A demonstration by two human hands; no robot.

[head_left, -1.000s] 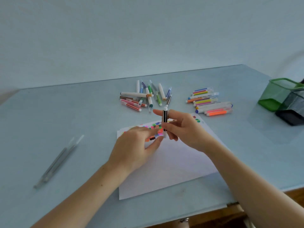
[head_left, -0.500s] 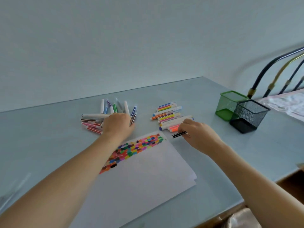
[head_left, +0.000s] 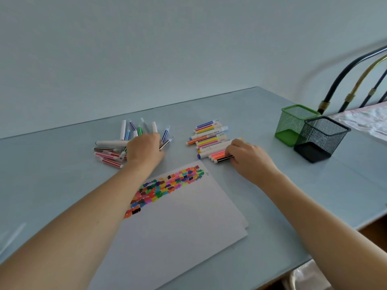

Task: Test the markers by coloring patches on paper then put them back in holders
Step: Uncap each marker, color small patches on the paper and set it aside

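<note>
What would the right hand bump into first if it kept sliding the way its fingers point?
Probably the neat marker pile: the right hand points left, already gripping the black marker at that pile's near edge.

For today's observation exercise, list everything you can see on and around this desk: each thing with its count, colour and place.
Pale blue desk: one, under everything.
White paper sheets: at least two stacked, near edge; multicoloured patches along the far side.
Loose pile of felt markers: many, mixed colours, far left.
Tidy row of felt markers: many, mixed colours, far middle.
Black striped marker: one, nearest in the row.
Green mesh holder: one, right.
Black mesh holder: one, beside the green one.
Metal bed rails: black and brass, far right.
Left hand: on the loose pile.
Right hand: holding the black marker.
</note>
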